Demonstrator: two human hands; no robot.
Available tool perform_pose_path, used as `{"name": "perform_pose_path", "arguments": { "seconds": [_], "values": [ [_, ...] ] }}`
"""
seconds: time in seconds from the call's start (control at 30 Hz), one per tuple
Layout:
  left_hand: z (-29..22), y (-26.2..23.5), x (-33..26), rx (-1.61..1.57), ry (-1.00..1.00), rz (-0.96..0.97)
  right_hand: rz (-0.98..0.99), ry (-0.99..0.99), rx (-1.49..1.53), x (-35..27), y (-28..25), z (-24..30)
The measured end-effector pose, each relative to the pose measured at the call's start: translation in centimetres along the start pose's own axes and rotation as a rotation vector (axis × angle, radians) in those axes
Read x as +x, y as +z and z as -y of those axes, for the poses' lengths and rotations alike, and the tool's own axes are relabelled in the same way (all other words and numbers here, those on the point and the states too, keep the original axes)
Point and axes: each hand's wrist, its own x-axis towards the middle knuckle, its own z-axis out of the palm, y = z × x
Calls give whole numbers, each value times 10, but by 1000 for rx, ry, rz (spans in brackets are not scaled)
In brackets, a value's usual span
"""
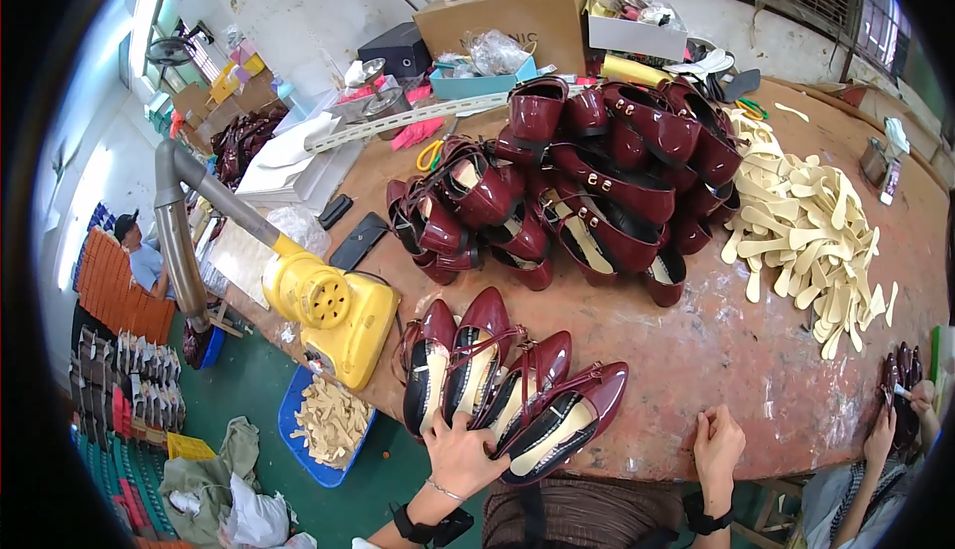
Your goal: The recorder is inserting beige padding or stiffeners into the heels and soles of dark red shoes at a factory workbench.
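Observation:
Several dark red pointed shoes lie side by side at the near edge of a worn brown table. My left hand rests on the heel ends of these shoes, fingers spread over them. My right hand sits on the table's near edge to the right, fingers curled, holding nothing. A big heap of dark red shoes fills the table's middle.
A pile of cream insoles lies on the right. A yellow machine with a grey pipe stands at the table's left edge, a blue tray of cream pieces below it. Another person's hands hold a dark shoe at far right. Boxes stand behind.

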Motion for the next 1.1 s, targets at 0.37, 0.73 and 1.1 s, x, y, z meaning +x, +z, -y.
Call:
{"name": "perform_pose_path", "arguments": {
  "seconds": [0.37,0.73,1.1],
  "values": [
    [23,-31,5,-77,75,-88,26,9,23,-2,2,-7],
    [45,-50,27,312,222,240,-30,26,59,-9,3,-14],
    [60,-16,8,345,254,64,-52,-34,115,-9,1,-16]
  ]
}}
